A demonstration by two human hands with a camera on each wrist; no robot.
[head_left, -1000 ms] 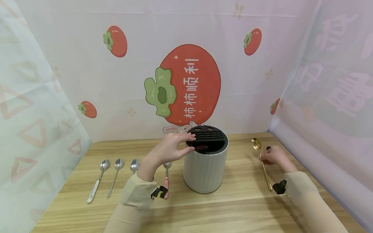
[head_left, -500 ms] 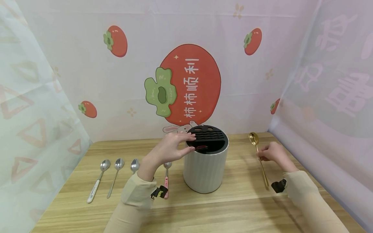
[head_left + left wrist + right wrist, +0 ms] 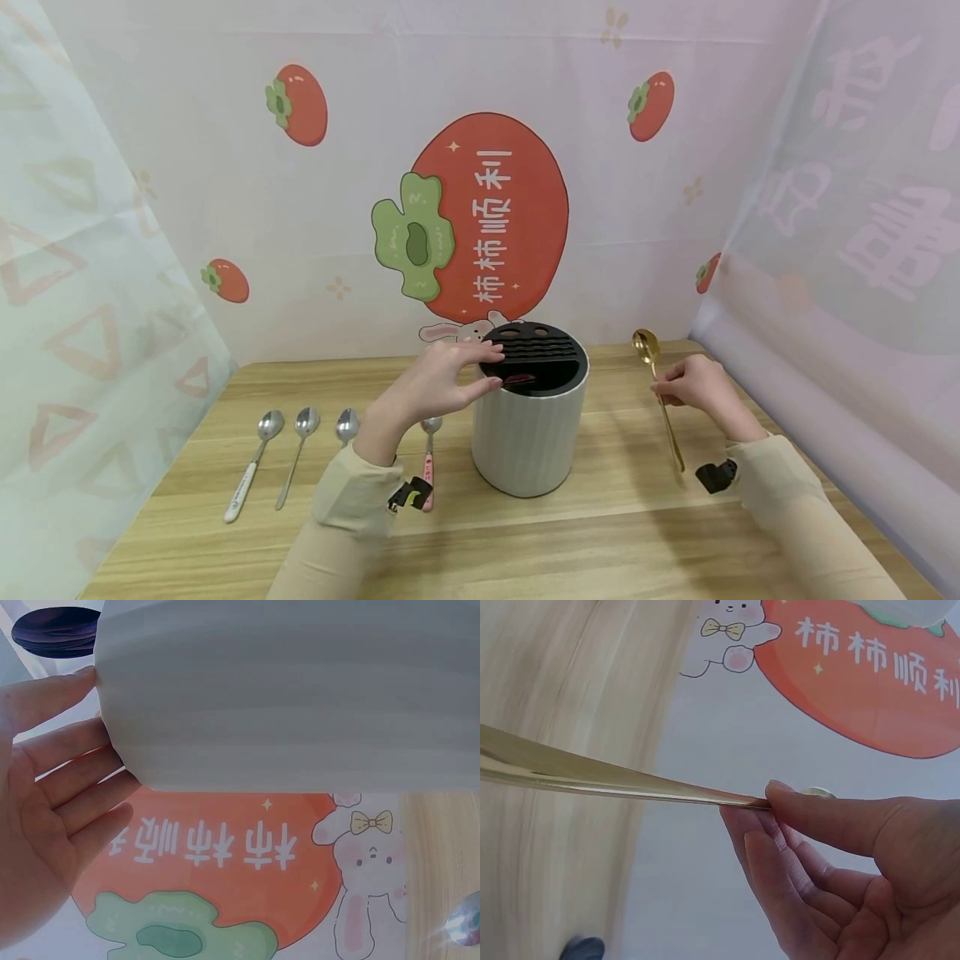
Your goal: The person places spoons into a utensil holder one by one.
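Observation:
My right hand (image 3: 703, 385) pinches a gold spoon (image 3: 670, 429) by its handle between thumb and fingertips, bowl away from me, right of the utensil holder. In the right wrist view the gold handle (image 3: 615, 776) runs left from the fingertips. My left hand (image 3: 438, 379) touches the left rim of the round white utensil holder (image 3: 525, 446), its fingers fairly straight. The left wrist view has the thumb and fingers (image 3: 82, 746) against the holder's edge. A black slotted lid (image 3: 534, 354) tops it. In its wide front opening a dark, reddish, shiny shape (image 3: 521, 380) shows.
Left of the holder, several silver spoons lie on the wooden table: a white-handled spoon (image 3: 253, 468), a plain spoon (image 3: 294, 458), one partly hidden spoon (image 3: 347, 425) and a pink-handled spoon (image 3: 428, 467). A persimmon-printed cloth (image 3: 600, 208) stands behind.
My right hand has lifted the gold spoon off the table and carried it left and slightly away from me, towards the holder. The left hand has stayed at the holder's rim.

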